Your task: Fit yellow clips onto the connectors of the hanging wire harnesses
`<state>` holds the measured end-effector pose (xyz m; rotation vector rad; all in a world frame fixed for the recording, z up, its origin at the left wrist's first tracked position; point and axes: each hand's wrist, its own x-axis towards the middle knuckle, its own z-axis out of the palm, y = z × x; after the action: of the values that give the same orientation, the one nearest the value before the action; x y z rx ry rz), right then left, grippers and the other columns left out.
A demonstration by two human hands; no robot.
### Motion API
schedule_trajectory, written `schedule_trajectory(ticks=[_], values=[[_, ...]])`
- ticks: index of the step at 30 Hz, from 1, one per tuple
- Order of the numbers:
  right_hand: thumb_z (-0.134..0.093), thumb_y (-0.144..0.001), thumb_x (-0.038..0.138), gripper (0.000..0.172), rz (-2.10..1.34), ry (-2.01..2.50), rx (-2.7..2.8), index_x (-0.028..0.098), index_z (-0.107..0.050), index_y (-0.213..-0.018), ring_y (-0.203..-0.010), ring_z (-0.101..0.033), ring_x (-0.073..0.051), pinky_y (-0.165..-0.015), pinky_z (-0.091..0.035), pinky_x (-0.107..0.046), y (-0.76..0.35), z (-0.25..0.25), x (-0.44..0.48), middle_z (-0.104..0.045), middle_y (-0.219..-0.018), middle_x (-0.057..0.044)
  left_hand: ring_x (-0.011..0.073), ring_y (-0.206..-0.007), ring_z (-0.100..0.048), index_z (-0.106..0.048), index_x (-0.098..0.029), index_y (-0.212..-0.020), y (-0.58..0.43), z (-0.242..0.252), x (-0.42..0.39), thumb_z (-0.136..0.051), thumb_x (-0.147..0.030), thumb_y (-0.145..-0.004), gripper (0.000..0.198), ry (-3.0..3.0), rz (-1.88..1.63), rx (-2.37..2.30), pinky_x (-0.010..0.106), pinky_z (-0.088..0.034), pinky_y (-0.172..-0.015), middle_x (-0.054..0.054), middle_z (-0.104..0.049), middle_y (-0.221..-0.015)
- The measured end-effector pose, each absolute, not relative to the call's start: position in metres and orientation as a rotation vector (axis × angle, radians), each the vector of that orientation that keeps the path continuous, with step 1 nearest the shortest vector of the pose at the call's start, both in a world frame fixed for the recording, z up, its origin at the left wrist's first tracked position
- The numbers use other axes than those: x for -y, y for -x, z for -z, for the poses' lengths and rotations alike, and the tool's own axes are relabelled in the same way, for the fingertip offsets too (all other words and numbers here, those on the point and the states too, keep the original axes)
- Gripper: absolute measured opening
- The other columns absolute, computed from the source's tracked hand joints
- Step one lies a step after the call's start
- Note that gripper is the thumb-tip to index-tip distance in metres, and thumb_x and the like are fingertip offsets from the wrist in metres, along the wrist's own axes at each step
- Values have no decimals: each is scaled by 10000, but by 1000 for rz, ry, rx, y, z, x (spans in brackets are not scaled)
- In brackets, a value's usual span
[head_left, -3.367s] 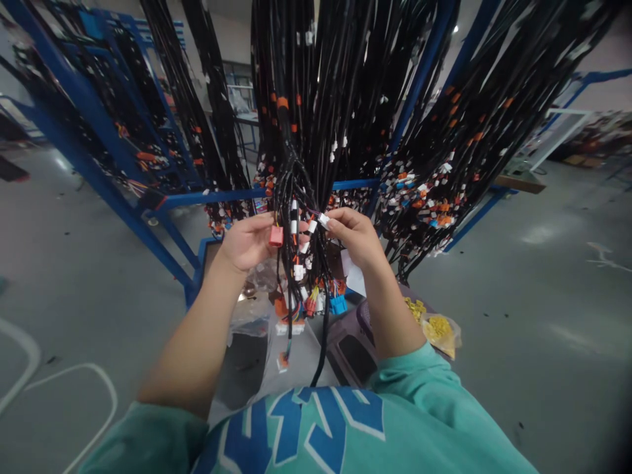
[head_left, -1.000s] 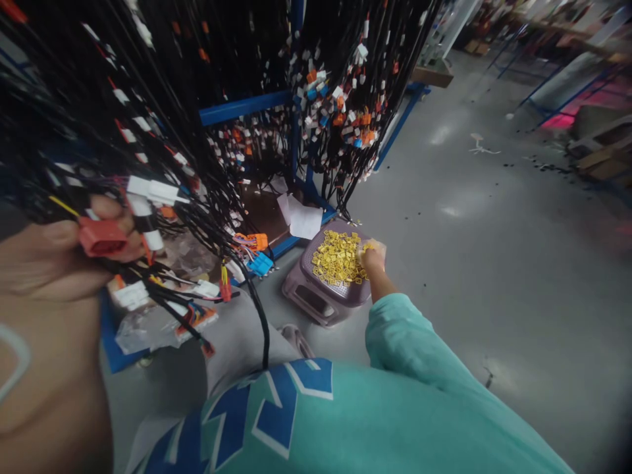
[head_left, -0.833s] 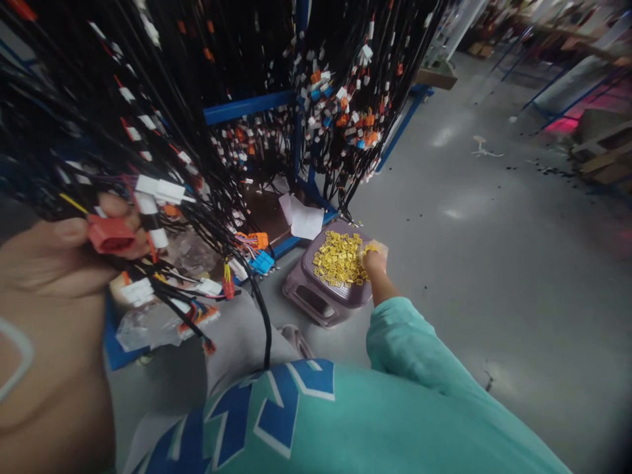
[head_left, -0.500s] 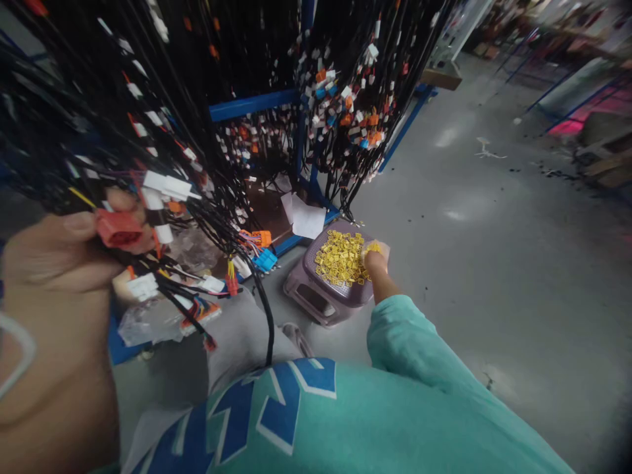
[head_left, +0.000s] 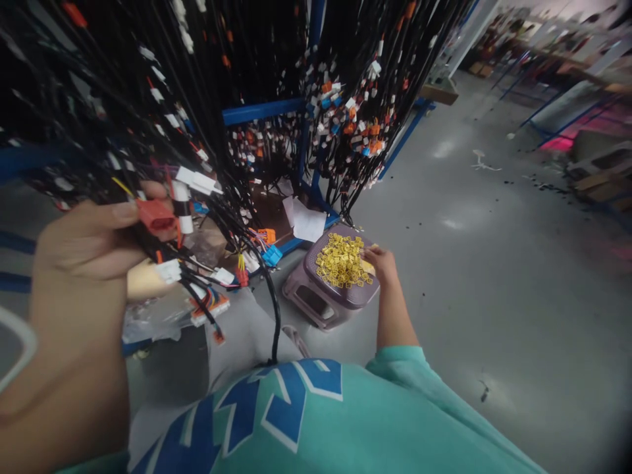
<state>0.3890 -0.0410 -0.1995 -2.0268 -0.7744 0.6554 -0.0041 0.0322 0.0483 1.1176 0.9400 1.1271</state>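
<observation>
My left hand (head_left: 99,234) pinches a red connector (head_left: 157,216) on a black wire harness (head_left: 185,270). Its open face points toward the right, and a white label tag (head_left: 197,180) and a black-and-white taped lead hang beside it. My right hand (head_left: 382,262) is at the right edge of a heap of small yellow plastic pieces (head_left: 340,258). Its fingers are bent together at the heap; what lies between them is too small to make out. The heap rests on a purple-grey plastic stool (head_left: 313,308).
Dense bundles of black cables with connectors hang from a blue metal rack (head_left: 266,112). White paper (head_left: 309,220) lies on its base. An orange connector (head_left: 266,235) and a blue connector (head_left: 271,255) dangle near the stool. A clear plastic bag (head_left: 158,319) is at lower left.
My right hand has shifted and turned at the heap's right edge, its fingers now drawn toward the near side. My left hand, still on the red connector, appears further right in view.
</observation>
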Motion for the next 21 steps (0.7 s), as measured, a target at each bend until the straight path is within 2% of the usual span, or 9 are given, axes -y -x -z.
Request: schedule_trajectory(ticks=[4,7,9,16,21], values=[[-721,-696,378,312,-794,1604,770,155,-677,-910,-765,-682,-146,-766,-560,-282,-345,157,51,-718,-814,-48,97,-423,-563,-667,-174,-588,1,-52,-30,-584,-59,-531,153,-1090,-1134,-966,182,-516,-405,-21,-641,-489],[-824,-544,365,346,-974,1177,769,186,-701,-814,-720,-680,-134,-737,-570,-278,-311,121,54,-712,-776,-24,97,-422,-544,-659,-180,-619,4,-50,-33,-597,-76,-576,128,-1084,-1078,-918,200,-502,-406,-20,-640,-505],[-848,-512,330,316,-1065,983,788,190,-706,-757,-685,-676,-119,-685,-571,-248,-289,99,54,-704,-746,-12,97,-426,-540,-650,-175,-630,7,-48,-35,-602,-81,-615,106,-1077,-1051,-899,208,-495,-418,-16,-634,-504],[-785,-639,308,195,-1204,748,957,194,-670,-746,-560,-642,-87,-520,-534,-201,-226,52,56,-684,-697,13,96,-481,-567,-637,-150,-668,10,-45,-35,-627,-44,-634,112,-1049,-1009,-776,213,-492,-478,-16,-653,-551],[-723,-695,237,97,-1112,701,1063,217,-648,-753,-515,-586,-65,-503,-507,-205,-202,35,53,-647,-655,47,103,-476,-593,-660,-117,-695,10,-42,-35,-656,-52,-553,156,-1038,-986,-700,210,-518,-484,1,-669,-580]])
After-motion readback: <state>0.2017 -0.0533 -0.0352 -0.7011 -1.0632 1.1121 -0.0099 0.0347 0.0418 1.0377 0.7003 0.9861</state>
